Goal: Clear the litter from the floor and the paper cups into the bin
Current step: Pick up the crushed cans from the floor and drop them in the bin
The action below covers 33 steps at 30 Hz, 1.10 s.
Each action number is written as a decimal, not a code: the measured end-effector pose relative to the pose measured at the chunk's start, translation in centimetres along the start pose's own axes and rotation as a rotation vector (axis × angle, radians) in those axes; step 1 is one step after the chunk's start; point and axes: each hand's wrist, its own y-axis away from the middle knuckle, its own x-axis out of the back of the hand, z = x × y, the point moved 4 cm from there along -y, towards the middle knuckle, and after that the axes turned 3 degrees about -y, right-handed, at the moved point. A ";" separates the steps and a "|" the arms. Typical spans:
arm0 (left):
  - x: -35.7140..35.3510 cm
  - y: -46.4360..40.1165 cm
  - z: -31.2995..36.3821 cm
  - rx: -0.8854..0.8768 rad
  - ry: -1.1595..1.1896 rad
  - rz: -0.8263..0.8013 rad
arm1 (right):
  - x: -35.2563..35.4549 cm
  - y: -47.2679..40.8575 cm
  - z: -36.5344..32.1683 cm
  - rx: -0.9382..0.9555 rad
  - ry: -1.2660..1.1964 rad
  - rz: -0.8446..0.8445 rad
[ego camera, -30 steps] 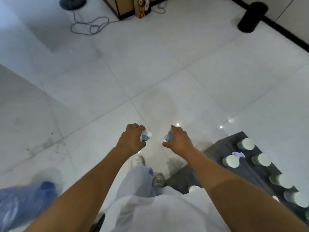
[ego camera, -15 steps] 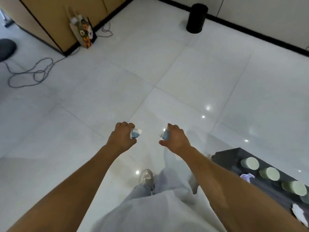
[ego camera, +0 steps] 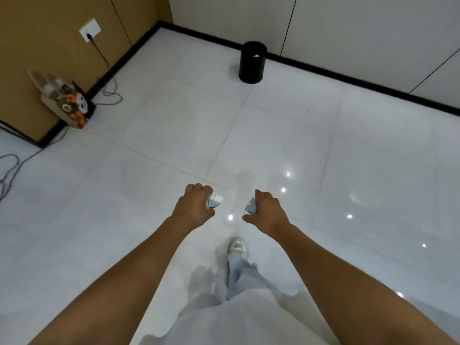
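The person holds both arms out ahead, each of the hands curled round a small crushed paper cup. The left hand (ego camera: 195,206) grips a blue-and-white cup (ego camera: 214,200) whose end pokes out toward the right; the right hand (ego camera: 266,211) grips a second cup (ego camera: 251,207) that pokes out toward the left. The two cups face each other across a narrow gap, apart, not touching.

The black bin (ego camera: 252,62) stands upright on the floor (ego camera: 286,135), far ahead of the hands and a little to the right, just before the dark skirting of the wall. Its open mouth faces up, and something pale shows inside. The bin lies nearly in line with the right hand, so that hand seems slightly the nearer. Both cups likely need carrying forward across the open tiles and releasing above the mouth.
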 end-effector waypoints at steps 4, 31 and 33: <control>4.4 -8.9 0.8 -0.009 0.016 0.023 | 5.5 -8.8 -2.6 0.022 0.010 0.024; 30.9 -74.1 1.9 -0.265 -0.147 -0.055 | 32.5 -67.6 -14.4 -0.203 -0.109 0.047; 32.4 -79.4 3.1 -0.258 -0.143 -0.062 | 35.8 -72.4 -14.1 -0.189 -0.124 0.064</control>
